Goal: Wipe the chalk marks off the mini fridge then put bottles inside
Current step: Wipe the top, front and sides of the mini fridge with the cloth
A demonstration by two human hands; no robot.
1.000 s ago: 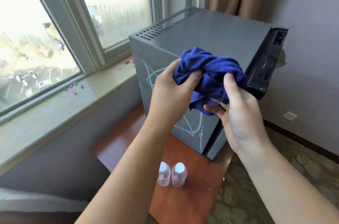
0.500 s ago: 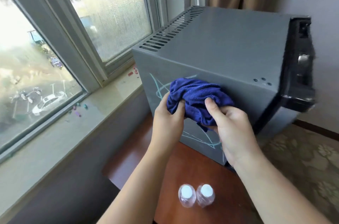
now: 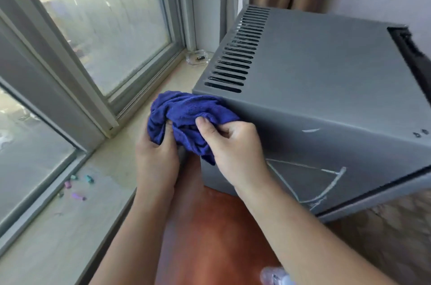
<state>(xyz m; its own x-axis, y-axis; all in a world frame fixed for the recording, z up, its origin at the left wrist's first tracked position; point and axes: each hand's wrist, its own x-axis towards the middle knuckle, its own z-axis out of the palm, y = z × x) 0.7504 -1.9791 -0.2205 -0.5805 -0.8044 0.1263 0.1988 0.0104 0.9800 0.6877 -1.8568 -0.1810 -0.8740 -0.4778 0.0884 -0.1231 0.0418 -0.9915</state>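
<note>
A grey mini fridge stands on a reddish wooden table, with pale chalk marks on the side that faces me. Both hands hold a bunched blue cloth at the upper left corner of that side. My left hand grips the cloth from below, beside the fridge's left edge. My right hand pinches it against the fridge's side. A clear bottle peeks in at the bottom edge, partly hidden by my right forearm.
A stone window sill runs along the left under the windows, with several small coloured chalk pieces on it. A clear glass ashtray sits on the sill behind the fridge. Curtains hang behind. The fridge's black door edge is at far right.
Both hands have carried the cloth left and up along the fridge's side to its upper left corner. Chalk lines there are gone. The camera has moved closer, and the bottles have slid out of view.
</note>
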